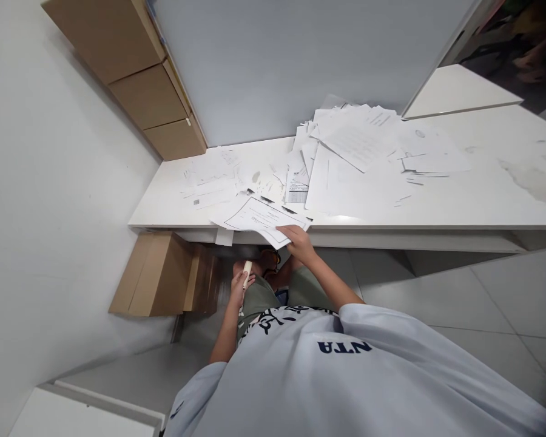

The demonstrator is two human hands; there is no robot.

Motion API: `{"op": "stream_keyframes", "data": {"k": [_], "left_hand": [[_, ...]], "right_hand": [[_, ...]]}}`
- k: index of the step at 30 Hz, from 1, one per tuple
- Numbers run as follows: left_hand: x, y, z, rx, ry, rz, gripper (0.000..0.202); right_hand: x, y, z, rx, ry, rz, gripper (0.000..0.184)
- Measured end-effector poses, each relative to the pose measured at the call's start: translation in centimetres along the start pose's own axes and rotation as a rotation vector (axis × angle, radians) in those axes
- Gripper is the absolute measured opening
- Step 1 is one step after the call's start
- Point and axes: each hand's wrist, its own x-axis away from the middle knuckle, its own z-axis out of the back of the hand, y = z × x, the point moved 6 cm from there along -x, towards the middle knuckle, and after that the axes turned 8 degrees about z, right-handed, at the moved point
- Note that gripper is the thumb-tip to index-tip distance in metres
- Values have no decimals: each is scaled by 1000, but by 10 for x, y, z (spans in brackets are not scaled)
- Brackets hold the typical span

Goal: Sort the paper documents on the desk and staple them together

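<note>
At the white desk (459, 203), I confirm the right hand (299, 244) pinching a printed sheet (261, 218) near its edge, fingers pressed on top, with the sheet overhanging the desk's front edge. The left hand (239, 287) is closed around a pale marker (247, 271), held upright below the desk and well apart from the sheet. Beyond the right hand, a loose pile of papers (355, 142) lies spread over the desktop, with more loose sheets (209, 179) to its left. I note a cardboard box (159, 276) under the desk's left end and three stacked cardboard boxes (150, 91) beyond the desk.
</note>
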Motion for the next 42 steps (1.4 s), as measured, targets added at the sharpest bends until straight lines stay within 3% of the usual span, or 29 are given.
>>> {"op": "stream_keyframes", "data": {"k": [4, 7, 9, 11, 15, 19, 22, 27, 32, 38, 42], "left_hand": [[11, -3, -8, 24, 23, -50, 36], [21, -2, -21, 39, 9, -71, 41], [29, 2, -40, 49, -55, -98, 46], [39, 11, -69, 75, -181, -140, 48], [62, 27, -136, 239, -458, -166, 42], [69, 24, -172, 337, -486, -67, 39], [68, 15, -176, 332, -446, -27, 40], [78, 10, -171, 353, -464, -111, 39], [89, -6, -166, 211, -308, -113, 43], [85, -25, -166, 62, -247, -69, 53], [82, -28, -153, -2, -305, -42, 56]], "right_hand": [[49, -4, 53, -92, 412, -295, 28], [77, 2, 84, -145, 671, -589, 36], [85, 11, 96, -242, 776, -696, 38], [86, 26, 103, -373, 812, -740, 37], [92, 57, 104, -518, 739, -836, 35], [114, 73, 98, -564, 674, -930, 35], [133, 73, 96, -586, 652, -944, 36], [163, 68, 97, -681, 695, -981, 39], [180, 58, 92, -726, 595, -1035, 47], [195, 49, 86, -681, 725, -1047, 37], [209, 46, 72, -793, 761, -1077, 38]]}}
